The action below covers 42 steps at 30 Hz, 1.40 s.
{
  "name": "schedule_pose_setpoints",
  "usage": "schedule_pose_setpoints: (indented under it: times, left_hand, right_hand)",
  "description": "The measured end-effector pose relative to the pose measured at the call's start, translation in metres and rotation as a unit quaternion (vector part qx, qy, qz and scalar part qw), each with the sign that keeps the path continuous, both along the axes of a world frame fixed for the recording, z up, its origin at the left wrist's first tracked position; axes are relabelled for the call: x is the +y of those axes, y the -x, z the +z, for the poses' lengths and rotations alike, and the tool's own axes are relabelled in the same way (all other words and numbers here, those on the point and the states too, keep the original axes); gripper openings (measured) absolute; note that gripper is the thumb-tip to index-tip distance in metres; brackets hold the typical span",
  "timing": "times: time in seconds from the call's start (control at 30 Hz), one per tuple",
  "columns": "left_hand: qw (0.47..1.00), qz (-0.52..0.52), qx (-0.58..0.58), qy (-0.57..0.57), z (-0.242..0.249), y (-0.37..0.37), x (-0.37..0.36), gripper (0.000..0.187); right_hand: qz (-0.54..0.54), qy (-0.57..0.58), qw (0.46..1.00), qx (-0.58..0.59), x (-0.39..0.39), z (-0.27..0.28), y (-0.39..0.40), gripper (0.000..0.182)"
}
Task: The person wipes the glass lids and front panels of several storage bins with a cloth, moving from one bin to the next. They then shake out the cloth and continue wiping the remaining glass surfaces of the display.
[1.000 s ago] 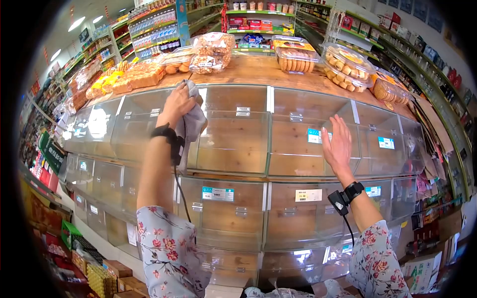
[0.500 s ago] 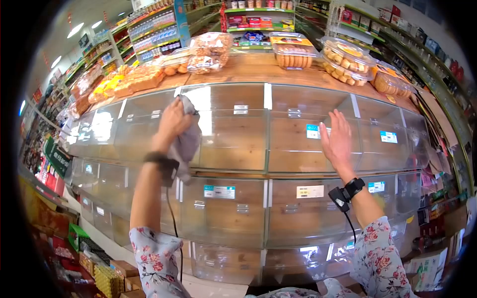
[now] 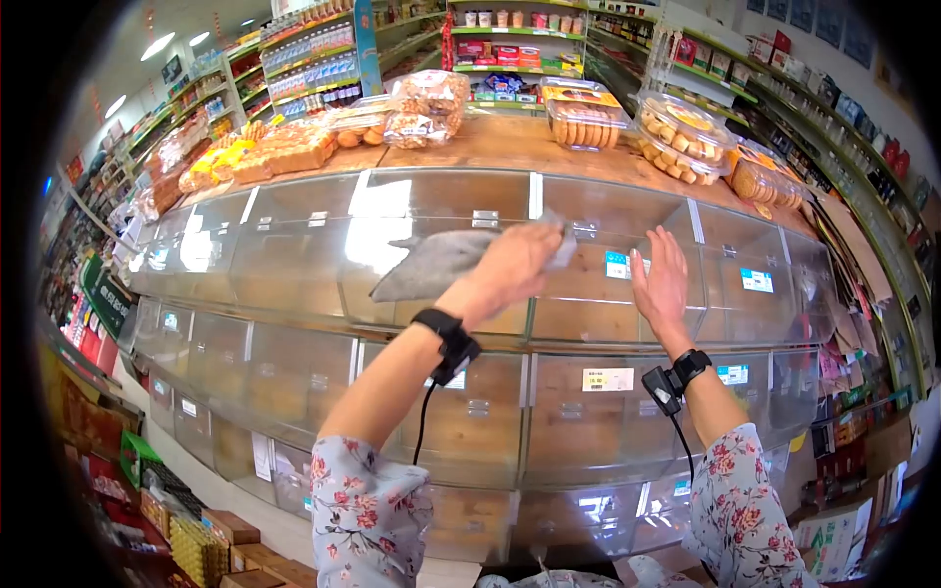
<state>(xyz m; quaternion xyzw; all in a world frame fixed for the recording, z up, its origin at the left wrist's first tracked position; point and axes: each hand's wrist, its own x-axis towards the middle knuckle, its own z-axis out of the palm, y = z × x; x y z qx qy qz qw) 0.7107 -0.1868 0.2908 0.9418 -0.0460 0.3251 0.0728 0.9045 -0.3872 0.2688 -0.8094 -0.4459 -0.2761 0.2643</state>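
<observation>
My left hand [image 3: 515, 263] grips a grey cloth [image 3: 431, 265], which trails out to the left over the upper row of clear display bins [image 3: 446, 201]. Part of the cloth shows beyond the fingers, near a white divider, and is blurred. My right hand [image 3: 662, 279] is at the front of an upper bin further right, fingers stretched out and holding nothing. Beside its thumb is a blue and white price label [image 3: 617, 265]. Both wrists wear black straps with a small device and a cable.
Packaged baked goods [image 3: 284, 149] and clear tubs of cookies [image 3: 683, 127] stand on the wooden top [image 3: 500, 137]. Lower bins carry labels, one yellowish [image 3: 608, 379]. Stocked shelves rise behind, flattened cardboard [image 3: 853, 235] leans at the right, and boxes [image 3: 230, 526] sit at the lower left.
My left hand has moved to the right with the cloth, from the left bins to the middle divider. The cloth now trails leftward instead of hanging down. My right hand stays nearly in place.
</observation>
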Motion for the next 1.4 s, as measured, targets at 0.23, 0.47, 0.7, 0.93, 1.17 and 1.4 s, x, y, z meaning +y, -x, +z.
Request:
schedule_pose_setpoints:
  times: [0.23,0.47,0.7,0.93,1.17,1.4]
  left_hand:
    - [0.94,0.27,-0.147,0.151,0.066,0.058,0.041,0.04]
    - [0.818,0.293,-0.349,0.35,0.157,0.088,0.117,0.058]
    - [0.931,0.348,0.036,0.108,0.001,0.077,0.088,0.096]
    - [0.923,0.367,0.078,0.087,0.018,-0.007,0.099,0.083]
    - [0.957,0.275,0.085,0.018,0.01,-0.009,0.121,0.075]
    - [0.858,0.504,0.083,0.048,0.003,0.114,0.155,0.072]
  right_hand:
    - [-0.014,0.005,1.0,-0.005,0.0,-0.002,0.001,0.049]
    - [-0.001,-0.006,1.0,-0.001,-0.003,-0.001,0.0,0.05]
    - [-0.006,-0.008,1.0,0.001,0.0,0.001,-0.002,0.052]
    - [-0.013,-0.002,1.0,0.004,-0.002,-0.002,0.0,0.051]
    - [-0.006,0.011,1.0,0.002,-0.002,-0.001,0.0,0.049]
    - [0.003,0.002,1.0,-0.004,-0.002,-0.002,0.001,0.049]
